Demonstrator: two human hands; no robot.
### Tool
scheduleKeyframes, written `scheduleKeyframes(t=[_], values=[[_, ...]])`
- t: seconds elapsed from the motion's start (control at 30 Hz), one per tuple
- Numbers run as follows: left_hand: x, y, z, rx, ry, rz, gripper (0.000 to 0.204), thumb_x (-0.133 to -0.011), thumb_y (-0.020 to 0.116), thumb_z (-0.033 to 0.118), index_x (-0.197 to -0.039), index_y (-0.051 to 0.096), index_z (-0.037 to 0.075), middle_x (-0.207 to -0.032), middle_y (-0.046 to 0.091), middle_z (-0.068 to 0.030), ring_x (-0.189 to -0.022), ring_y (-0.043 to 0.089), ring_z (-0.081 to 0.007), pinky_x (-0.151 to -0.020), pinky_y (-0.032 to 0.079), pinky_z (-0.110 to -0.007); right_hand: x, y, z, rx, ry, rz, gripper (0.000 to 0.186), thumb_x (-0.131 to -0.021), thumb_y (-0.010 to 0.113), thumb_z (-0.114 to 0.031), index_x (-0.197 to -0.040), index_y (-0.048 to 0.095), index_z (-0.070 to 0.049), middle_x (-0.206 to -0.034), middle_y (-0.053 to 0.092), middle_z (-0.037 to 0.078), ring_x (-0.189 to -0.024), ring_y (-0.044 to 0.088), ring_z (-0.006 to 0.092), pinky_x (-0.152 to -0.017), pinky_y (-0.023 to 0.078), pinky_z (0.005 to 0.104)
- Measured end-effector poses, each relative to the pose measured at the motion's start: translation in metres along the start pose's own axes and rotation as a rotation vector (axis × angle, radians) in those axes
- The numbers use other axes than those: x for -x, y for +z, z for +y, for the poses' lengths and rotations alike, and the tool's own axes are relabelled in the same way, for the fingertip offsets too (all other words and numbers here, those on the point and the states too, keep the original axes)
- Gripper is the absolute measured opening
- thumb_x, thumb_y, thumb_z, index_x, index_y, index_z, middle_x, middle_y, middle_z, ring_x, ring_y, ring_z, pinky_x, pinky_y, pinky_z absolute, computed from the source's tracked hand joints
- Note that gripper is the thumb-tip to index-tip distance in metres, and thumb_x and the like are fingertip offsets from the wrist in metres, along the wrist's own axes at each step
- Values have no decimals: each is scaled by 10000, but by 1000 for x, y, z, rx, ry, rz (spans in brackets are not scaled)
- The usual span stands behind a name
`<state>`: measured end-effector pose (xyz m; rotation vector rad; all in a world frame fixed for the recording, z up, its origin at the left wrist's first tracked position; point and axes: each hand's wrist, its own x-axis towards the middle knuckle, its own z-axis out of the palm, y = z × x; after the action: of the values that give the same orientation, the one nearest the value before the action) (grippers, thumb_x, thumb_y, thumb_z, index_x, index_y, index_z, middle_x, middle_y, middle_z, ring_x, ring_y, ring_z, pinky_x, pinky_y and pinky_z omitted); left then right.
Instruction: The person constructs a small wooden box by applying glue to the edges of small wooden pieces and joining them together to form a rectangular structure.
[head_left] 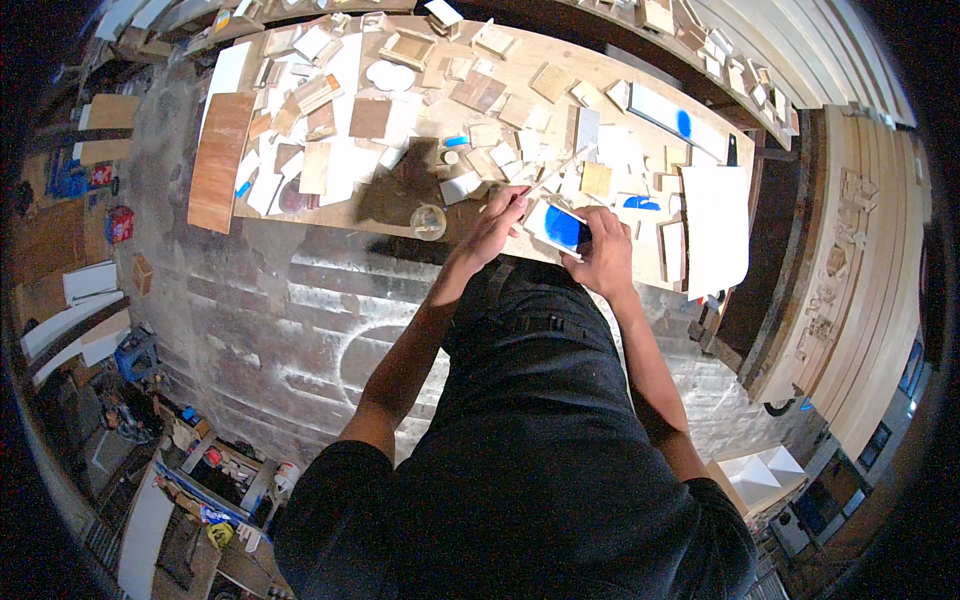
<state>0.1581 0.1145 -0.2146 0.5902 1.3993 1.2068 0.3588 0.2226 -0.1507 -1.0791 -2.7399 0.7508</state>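
Observation:
At the near edge of the workbench, my right hand [603, 250] is closed on the right side of a small, shallow white-edged box [548, 224] with a blue patch inside. My left hand [492, 228] is at the box's left side, its fingers pinching a thin, pale wooden strip [550, 175] that slants up and away to the right. Whether the left fingertips also touch the box I cannot tell. A round clear tub [428, 222] stands on the bench left of my left hand. A blue half-round piece [641, 202] lies right of my right hand.
The workbench [370, 226] is strewn with wooden blocks, small boxes and white offcuts. A brown wooden board [221, 160] lies at its left end, a white sheet [716, 230] at its right. Long timber boards [880, 260] are stacked at the far right. Tools and scraps crowd the lower left.

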Motion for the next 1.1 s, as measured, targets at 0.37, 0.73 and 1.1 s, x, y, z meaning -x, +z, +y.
scheduleKeyframes(t=[0.37,0.73,1.1], values=[[-5,2,9,17,-125,4,530,-1049,493,398,-1437,404,49,-1366,555,-152,-1274,557,-266,-929,567,-419,-6,-17,-9,86,12,-64,669,-593,826,-198,-1218,600,-119,-1156,600,95,-1121,582,323,-929,432,488],[0,-7,23,-139,-74,-147,504,-1043,513,428,-1380,444,60,-1299,546,-130,-1209,553,-225,-978,489,-375,-6,-35,-15,114,32,-82,637,-598,823,-194,-1202,624,-149,-1145,601,85,-1123,589,307,-971,435,501],[10,3,60,-531,28,-163,505,-1051,495,427,-1281,416,-16,-1035,689,-238,-1015,673,-339,-915,493,-420,-1,-42,-11,61,11,-68,654,-571,817,-168,-1195,627,-114,-1168,633,96,-1110,610,322,-965,445,446]])
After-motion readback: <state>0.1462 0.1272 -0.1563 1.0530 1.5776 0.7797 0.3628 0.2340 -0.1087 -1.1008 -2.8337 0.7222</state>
